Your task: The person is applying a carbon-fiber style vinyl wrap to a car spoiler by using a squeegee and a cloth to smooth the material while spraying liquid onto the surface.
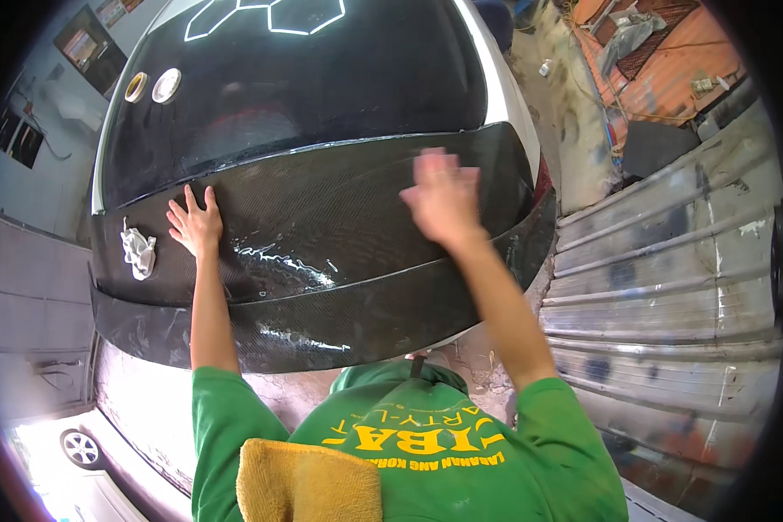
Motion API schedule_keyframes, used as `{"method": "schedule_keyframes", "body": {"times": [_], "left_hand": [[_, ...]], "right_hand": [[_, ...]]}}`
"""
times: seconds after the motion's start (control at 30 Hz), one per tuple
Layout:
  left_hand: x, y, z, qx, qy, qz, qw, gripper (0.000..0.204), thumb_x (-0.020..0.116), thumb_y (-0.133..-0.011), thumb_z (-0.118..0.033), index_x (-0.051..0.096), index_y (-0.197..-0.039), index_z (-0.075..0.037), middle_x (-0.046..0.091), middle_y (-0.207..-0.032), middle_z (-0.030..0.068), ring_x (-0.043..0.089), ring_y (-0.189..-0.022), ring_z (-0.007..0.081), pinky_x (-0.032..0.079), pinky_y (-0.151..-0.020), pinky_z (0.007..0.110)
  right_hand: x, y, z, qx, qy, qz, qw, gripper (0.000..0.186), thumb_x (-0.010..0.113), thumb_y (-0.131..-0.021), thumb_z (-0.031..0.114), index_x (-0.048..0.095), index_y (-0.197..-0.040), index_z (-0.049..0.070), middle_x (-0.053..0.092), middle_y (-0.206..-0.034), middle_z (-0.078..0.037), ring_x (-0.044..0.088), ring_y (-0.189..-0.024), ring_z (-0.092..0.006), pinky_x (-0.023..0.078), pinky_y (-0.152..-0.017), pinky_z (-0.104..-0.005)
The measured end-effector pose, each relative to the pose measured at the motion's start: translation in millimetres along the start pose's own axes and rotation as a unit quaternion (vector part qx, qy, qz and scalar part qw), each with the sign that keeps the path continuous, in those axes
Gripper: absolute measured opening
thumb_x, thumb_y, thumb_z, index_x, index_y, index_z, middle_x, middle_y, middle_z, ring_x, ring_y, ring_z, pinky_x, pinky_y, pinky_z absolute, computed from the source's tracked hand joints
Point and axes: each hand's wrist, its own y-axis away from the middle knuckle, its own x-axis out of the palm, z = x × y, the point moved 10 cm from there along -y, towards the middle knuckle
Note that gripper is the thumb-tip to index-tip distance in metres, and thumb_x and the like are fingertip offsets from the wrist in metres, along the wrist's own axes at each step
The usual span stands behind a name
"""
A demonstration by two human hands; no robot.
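Observation:
My left hand (197,224) lies with spread fingers on a dark carbon-fibre-patterned panel (339,217) across the rear of a car, just below its dark glass (304,104). My right hand (439,196), blurred, is over the right half of that panel, fingers stretched out and apparently holding nothing; whether it touches is unclear. A crumpled white cloth (138,250) rests left of my left hand, and glossy streaks show between my hands. A lower dark lip (383,317) runs along the near edge. A yellow towel (309,478) hangs against my green shirt (444,409).
Two tape rolls (166,85) sit on the glass at upper left. Corrugated metal sheeting (661,287) lies to the right, with an orange sheet (652,70) and clutter above it. A grey wall (52,148) and a white object with a wheel (82,449) are at left.

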Motion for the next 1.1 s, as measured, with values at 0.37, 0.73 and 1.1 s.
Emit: {"method": "schedule_keyframes", "body": {"times": [0.37, 0.73, 1.1], "left_hand": [[0.9, -2.5, -15.1, 0.005, 0.002, -0.007, 1.0, 0.069, 0.041, -0.095, -0.065, 0.038, -0.152, -0.027, 0.026, -0.159, 0.0217, 0.022, -0.148, 0.0397, 0.017, -0.117, 0.059], [12.4, -2.0, -1.2, 0.001, 0.001, -0.033, 0.999, 0.065, 0.037, -0.098, -0.062, 0.038, -0.152, -0.025, 0.025, -0.159, 0.0221, 0.021, -0.147, 0.0421, 0.019, -0.115, 0.061], [-20.5, 299.3, -384.2, 0.592, 0.084, 0.106, 0.795, 0.061, 0.045, -0.101, -0.041, 0.031, -0.154, -0.015, 0.021, -0.162, 0.0166, 0.017, -0.15, 0.0354, 0.016, -0.119, 0.057]], "right_hand": [[3.4, -16.5, -133.9, 0.134, 0.108, 0.018, 0.985, 0.064, 0.037, -0.103, 0.045, 0.034, -0.15, 0.001, 0.028, -0.161, -0.011, 0.026, -0.148, -0.0287, 0.014, -0.114, -0.0679], [9.5, 7.2, -104.1, 0.152, 0.03, -0.039, 0.987, 0.069, 0.042, -0.101, 0.045, 0.03, -0.152, -0.001, 0.026, -0.161, -0.016, 0.027, -0.147, -0.0354, 0.02, -0.115, -0.0635], [10.7, 28.1, -134.2, 0.178, 0.023, -0.029, 0.983, 0.071, 0.043, -0.1, 0.047, 0.036, -0.147, -0.005, 0.03, -0.156, -0.024, 0.036, -0.139, -0.0461, 0.028, -0.112, -0.0595]]}}
